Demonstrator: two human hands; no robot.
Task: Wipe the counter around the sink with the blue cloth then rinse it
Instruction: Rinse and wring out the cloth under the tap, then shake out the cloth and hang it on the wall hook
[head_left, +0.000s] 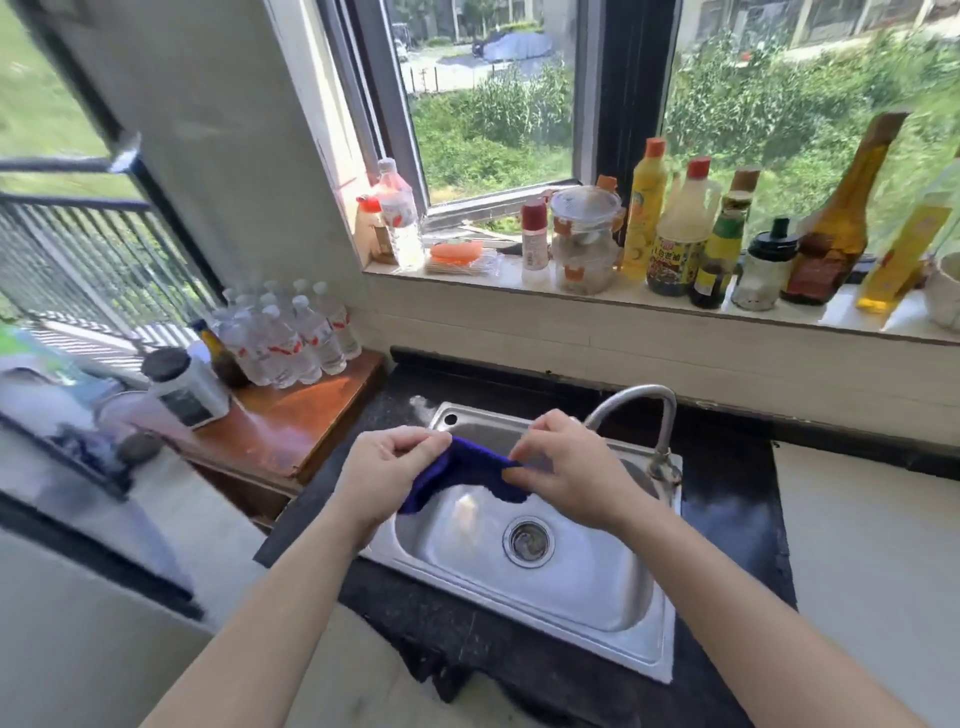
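The blue cloth (465, 475) hangs stretched between both my hands above the steel sink (545, 587). My left hand (387, 470) pinches its left end and my right hand (563, 462) pinches its right end. The cloth sags in the middle over the basin, just in front of the curved faucet (652, 415). No water runs from the spout. The black counter (727, 499) surrounds the sink on all sides. The drain (528, 540) sits in the basin below my right hand.
Bottles and jars (675, 244) line the window sill behind the sink. A wooden stand (291, 415) to the left bears several water bottles (291, 332) and a dark-lidded jar (184, 384). A pale surface (872, 545) lies right of the counter.
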